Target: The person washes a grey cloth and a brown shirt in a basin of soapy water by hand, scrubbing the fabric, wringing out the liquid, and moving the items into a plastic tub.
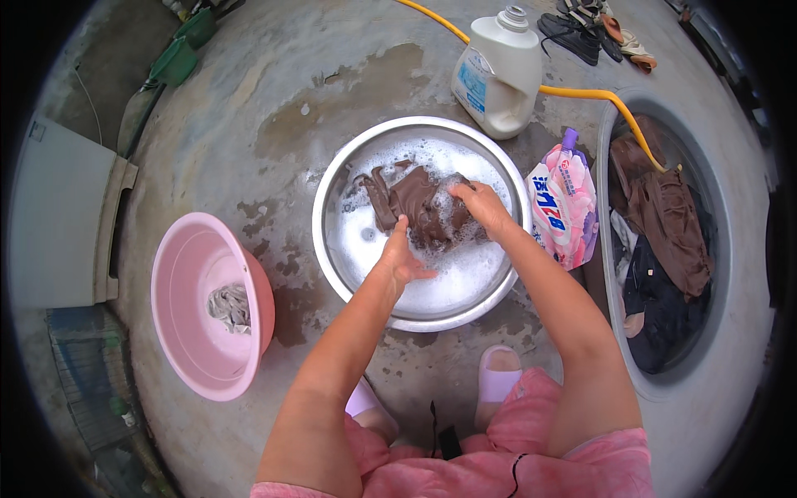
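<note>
A wet brown garment (415,203) lies bunched in soapy water inside a round metal basin (432,319). My right hand (483,206) is at the garment's right side, its fingers curled onto the foamy cloth and partly hidden by suds. At the garment's lower left edge is my left hand (402,254), with its thumb up against the cloth and its other fingers spread apart over the water. White foam clings to the cloth and floats along the far side of the basin.
Left of the basin stands a pink tub (195,365) holding a grey cloth (229,307). A white detergent jug (501,75) and a pink-purple refill pouch (564,203) stand close by. Right is a grey tub (724,274) of clothes, with a yellow hose (581,92) reaching into it. Shoes (581,37) lie beyond.
</note>
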A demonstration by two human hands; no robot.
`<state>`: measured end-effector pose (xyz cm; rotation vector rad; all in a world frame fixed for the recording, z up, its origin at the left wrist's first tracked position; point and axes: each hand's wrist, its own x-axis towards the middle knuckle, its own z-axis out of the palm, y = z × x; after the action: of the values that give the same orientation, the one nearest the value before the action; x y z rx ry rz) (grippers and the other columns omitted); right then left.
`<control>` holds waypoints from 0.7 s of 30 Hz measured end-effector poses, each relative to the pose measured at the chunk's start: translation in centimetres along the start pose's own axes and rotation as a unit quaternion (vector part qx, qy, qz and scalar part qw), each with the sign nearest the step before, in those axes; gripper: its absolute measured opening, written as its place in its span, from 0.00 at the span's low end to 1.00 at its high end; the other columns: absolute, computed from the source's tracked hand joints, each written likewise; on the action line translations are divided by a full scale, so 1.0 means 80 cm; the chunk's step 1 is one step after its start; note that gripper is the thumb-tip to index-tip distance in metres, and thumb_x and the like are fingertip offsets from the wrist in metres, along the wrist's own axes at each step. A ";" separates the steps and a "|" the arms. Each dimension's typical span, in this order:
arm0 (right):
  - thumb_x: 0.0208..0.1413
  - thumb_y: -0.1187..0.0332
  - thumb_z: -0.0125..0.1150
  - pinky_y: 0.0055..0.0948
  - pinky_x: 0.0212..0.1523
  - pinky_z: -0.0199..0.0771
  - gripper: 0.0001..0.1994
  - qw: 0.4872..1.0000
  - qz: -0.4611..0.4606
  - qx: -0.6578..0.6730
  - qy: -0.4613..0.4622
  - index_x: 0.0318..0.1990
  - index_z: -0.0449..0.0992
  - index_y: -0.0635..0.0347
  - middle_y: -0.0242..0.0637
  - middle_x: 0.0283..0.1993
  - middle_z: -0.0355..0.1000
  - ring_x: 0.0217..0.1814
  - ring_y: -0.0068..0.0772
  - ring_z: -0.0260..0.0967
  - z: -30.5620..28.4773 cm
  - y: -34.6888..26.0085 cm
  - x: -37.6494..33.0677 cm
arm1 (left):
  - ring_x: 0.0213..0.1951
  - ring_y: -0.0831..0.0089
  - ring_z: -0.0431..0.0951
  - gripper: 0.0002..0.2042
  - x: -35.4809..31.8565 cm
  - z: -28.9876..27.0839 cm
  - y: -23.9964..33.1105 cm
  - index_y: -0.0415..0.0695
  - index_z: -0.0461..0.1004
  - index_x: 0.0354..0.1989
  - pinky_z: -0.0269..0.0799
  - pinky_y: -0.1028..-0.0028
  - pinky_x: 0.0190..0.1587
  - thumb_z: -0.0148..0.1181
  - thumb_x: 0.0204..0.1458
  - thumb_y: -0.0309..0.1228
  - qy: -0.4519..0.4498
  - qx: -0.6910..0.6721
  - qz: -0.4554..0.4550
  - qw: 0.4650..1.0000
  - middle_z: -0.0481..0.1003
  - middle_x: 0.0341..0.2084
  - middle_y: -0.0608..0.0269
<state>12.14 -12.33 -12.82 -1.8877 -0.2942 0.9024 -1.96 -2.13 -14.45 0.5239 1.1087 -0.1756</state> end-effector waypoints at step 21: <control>0.38 0.51 0.57 0.36 0.27 0.69 0.17 0.861 -0.381 -0.272 0.198 0.19 0.74 0.56 0.38 0.20 0.71 0.25 0.40 0.69 0.076 -0.089 -0.070 | 0.41 0.69 0.73 0.15 -0.061 0.023 0.026 0.45 0.67 0.45 0.70 0.67 0.48 0.49 0.54 0.41 -0.167 -0.136 0.232 0.948 0.71 0.38 0.62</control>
<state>5.23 -7.85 -5.62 -2.1259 -1.0333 -0.1387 -1.82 -1.84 -8.87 0.4713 0.6407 0.2898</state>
